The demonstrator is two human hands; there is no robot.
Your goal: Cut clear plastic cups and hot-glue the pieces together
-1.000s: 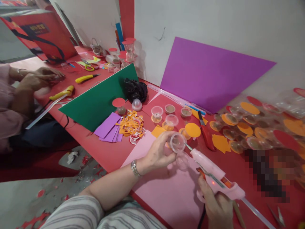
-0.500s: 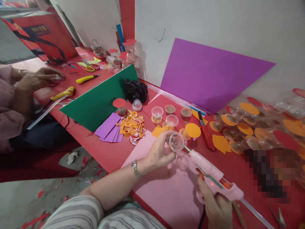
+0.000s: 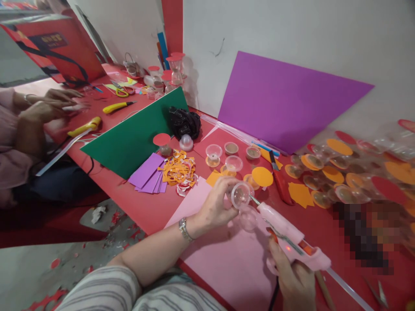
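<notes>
Between the thumb and fingers of my left hand [image 3: 218,205] is a small clear plastic cup [image 3: 240,195], its round rim tilted up toward me. My right hand [image 3: 293,274] is wrapped round a pink hot glue gun [image 3: 282,222], with a glue stick [image 3: 348,287] poking out of its back end. The metal nozzle is at the cup's right side; whether it touches, I cannot tell. Below the held cup, another clear cup [image 3: 248,218] shows over the pink sheet [image 3: 223,259]. A wristwatch is on my left wrist.
Several clear cups [image 3: 234,163] and orange discs [image 3: 262,176] stand ahead, with many more at right. A red-handled cutter [image 3: 282,188] lies between. Orange scraps [image 3: 180,169] and purple cards [image 3: 148,172] sit left, before a green board [image 3: 139,134]. Beyond it, a co-worker's hands [image 3: 48,106] work.
The cup in my left hand has tilted and shifted very slightly, while the glue gun stays almost still. The co-worker's hands at the left have moved a little.
</notes>
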